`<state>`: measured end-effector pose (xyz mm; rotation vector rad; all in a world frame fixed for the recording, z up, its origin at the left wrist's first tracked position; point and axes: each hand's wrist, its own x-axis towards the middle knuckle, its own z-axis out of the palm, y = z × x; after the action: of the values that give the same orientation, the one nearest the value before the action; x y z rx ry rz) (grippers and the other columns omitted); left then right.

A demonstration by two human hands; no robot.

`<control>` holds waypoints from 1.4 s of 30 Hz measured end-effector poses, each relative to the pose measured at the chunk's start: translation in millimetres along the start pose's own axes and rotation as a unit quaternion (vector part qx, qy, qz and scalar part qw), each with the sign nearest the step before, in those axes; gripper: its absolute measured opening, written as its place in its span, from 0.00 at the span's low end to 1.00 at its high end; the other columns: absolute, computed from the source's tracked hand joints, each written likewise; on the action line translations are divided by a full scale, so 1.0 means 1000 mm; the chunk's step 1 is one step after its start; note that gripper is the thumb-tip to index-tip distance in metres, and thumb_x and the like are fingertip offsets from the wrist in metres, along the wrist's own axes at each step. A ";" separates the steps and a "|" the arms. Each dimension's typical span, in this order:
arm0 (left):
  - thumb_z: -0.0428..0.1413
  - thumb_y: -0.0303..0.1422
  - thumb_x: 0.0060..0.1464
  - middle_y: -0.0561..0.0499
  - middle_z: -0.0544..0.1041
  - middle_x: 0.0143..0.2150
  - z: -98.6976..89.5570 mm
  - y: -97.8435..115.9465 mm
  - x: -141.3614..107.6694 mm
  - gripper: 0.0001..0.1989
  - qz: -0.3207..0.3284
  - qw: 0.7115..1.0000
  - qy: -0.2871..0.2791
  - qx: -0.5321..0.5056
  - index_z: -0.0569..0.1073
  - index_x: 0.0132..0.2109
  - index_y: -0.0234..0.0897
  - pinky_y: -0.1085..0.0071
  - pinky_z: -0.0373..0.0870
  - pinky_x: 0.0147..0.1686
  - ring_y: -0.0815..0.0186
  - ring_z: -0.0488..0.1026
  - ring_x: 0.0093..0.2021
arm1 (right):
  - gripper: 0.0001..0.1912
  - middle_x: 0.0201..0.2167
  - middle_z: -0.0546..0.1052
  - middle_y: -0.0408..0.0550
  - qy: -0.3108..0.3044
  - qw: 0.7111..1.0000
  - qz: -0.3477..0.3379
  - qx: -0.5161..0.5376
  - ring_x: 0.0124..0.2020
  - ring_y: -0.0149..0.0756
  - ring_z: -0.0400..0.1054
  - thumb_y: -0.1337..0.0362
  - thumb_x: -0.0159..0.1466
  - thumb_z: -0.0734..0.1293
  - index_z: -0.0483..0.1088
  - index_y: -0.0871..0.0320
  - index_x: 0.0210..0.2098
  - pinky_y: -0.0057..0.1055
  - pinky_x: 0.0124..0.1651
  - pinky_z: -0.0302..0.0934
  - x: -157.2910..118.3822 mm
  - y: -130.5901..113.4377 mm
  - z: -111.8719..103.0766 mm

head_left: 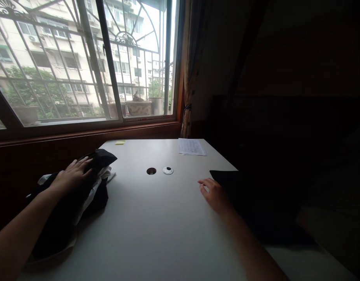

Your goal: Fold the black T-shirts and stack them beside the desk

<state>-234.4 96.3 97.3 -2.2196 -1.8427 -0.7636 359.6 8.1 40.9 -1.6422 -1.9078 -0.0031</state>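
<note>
I seem to be steadying the cloth heap [64,220] on the desk's [156,226] left side; whether my left hand [73,173] has it in its grip, I cannot tell. My right hand [212,192], loosely open, looks empty. Lifting cloth calls for a firm pinch.

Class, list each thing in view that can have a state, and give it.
Clothes pile: heaped, crumpled
Left hand: spread on clothes pile
Right hand: half-open
Dark cloth: too shadowed to tell
Papers: lying flat
Yellow note: lying flat
Round hole: uncovered
White disc: dark opening showing
Curtain: gathered
Window: cannot tell whether shut
</note>
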 end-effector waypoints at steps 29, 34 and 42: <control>0.49 0.24 0.63 0.46 0.80 0.47 0.064 0.194 -0.106 0.12 0.267 0.954 -0.025 -0.135 0.76 0.43 0.42 0.57 0.76 0.50 0.56 0.74 0.54 | 0.09 0.27 0.77 0.55 0.026 0.974 0.225 -0.006 0.30 0.48 0.74 0.63 0.53 0.67 0.68 0.54 0.18 0.42 0.35 0.68 -0.003 0.074 -0.022; 0.49 0.25 0.65 0.47 0.80 0.47 0.069 0.198 -0.109 0.11 0.271 0.951 -0.044 -0.141 0.75 0.44 0.42 0.57 0.76 0.50 0.56 0.73 0.54 | 0.07 0.28 0.79 0.47 -0.042 0.977 0.172 0.117 0.33 0.43 0.75 0.59 0.57 0.66 0.75 0.54 0.27 0.38 0.37 0.69 -0.001 0.022 0.009; 0.54 0.28 0.63 0.46 0.77 0.51 0.070 0.212 -0.117 0.11 0.297 0.943 -0.072 -0.131 0.74 0.51 0.45 0.56 0.77 0.51 0.53 0.72 0.56 | 0.13 0.38 0.77 0.45 -0.144 0.832 0.091 0.528 0.35 0.36 0.71 0.52 0.63 0.69 0.75 0.55 0.38 0.32 0.40 0.67 -0.010 -0.062 0.001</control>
<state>-25.5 -24.5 24.2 -2.8456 -1.0394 -0.7633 304.3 -14.5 59.1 -1.0258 -1.4355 1.2129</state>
